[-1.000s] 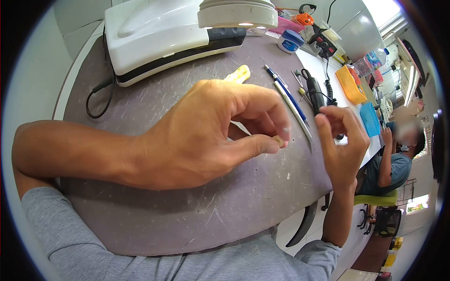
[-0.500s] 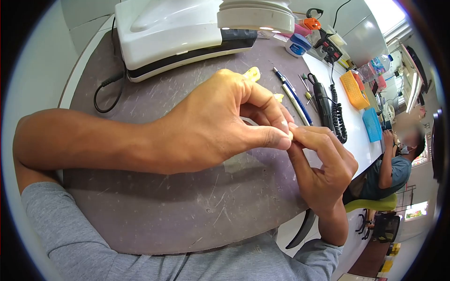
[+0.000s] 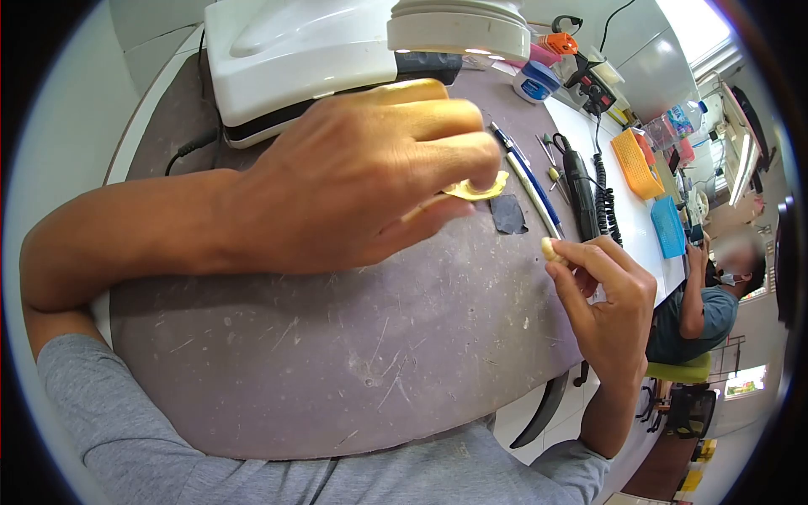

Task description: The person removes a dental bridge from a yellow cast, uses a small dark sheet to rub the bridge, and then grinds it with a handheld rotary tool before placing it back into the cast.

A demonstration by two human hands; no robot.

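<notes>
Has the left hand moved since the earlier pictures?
Yes: the left hand has moved up-left, toward the white machine, and now hides part of its front edge.

So the pens [image 3: 530, 183] are just right of the left hand [image 3: 362, 172], machine [image 3: 295, 50] behind it, piece [image 3: 550, 249] in the right hand [image 3: 610, 307].

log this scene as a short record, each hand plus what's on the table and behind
left hand: blurred, over a yellow piece; contact unclear
right hand: pinching a small pale piece between thumb and fingertips
beside yellow piece: dark flat square
toward the right: two slim pen-like tools, black handpiece with coiled cord
far side: white machine, blue-lidded jar
baskets: orange, blue
background: masked co-worker
</notes>
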